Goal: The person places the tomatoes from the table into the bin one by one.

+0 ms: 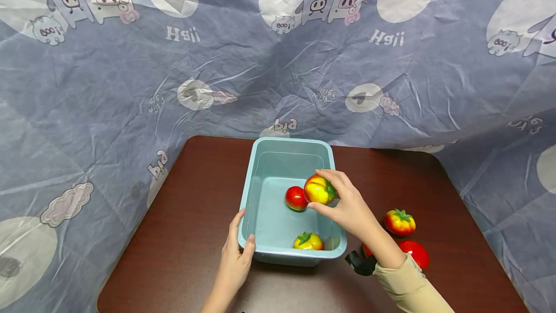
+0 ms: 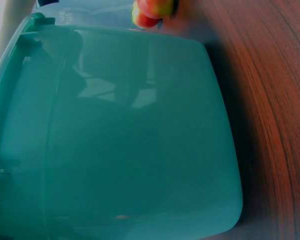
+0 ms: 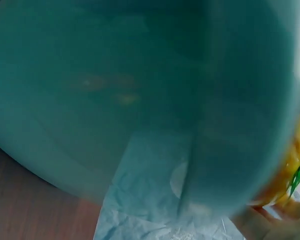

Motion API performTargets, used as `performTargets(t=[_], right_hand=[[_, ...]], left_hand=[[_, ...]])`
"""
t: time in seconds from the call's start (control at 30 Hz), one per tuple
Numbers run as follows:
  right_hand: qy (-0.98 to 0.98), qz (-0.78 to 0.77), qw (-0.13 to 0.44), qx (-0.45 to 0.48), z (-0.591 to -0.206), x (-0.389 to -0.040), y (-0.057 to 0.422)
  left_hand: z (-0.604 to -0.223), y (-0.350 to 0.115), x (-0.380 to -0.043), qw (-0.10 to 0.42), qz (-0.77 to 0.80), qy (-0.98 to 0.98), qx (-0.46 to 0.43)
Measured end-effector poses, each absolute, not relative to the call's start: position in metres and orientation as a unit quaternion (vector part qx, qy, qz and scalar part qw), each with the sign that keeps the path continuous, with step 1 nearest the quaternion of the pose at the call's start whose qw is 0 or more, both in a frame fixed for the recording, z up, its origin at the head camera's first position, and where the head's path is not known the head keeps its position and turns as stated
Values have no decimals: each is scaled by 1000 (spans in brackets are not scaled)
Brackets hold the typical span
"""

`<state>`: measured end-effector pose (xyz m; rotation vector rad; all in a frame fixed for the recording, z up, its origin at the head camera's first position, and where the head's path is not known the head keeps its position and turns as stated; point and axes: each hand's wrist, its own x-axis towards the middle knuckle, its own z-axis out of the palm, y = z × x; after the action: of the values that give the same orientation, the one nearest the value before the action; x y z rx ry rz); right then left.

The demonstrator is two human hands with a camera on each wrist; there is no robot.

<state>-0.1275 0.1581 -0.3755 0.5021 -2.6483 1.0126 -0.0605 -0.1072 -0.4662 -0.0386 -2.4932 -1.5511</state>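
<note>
My right hand (image 1: 349, 206) pinches a yellow-and-red tomato (image 1: 319, 189) with a green leafy top between thumb and fingers, over the right side of a light blue plastic bin (image 1: 248, 197). The right wrist view catches part of this tomato (image 3: 285, 175) past the bin's wall (image 3: 115, 100). Inside the bin lie a red tomato (image 1: 296, 198) and, by the front wall, a yellow one (image 1: 308, 241) with green leaves. With thumb and fingers, my left hand (image 1: 234, 255) grips the bin's front left corner. Bin wall (image 2: 140, 140) fills most of the left wrist view.
Right of the bin, a red-and-yellow tomato (image 1: 399, 222) and a red one (image 1: 416, 254) lie on the dark brown table (image 1: 200, 197); another is mostly hidden behind the right forearm. A black strap (image 1: 361, 263) is at that wrist. Printed grey-blue cloth (image 1: 260, 71) hangs behind the table.
</note>
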Motion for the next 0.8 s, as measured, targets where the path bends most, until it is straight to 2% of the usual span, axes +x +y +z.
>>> performTargets(t=[0.53, 0.8], right_hand=[[-916, 274, 118, 267, -389, -127, 145], [-932, 216, 71, 283, -394, -126, 142]], left_hand=[[-467, -107, -61, 97, -527, -844, -11], [-467, -107, -60, 104, -528, -843, -12]])
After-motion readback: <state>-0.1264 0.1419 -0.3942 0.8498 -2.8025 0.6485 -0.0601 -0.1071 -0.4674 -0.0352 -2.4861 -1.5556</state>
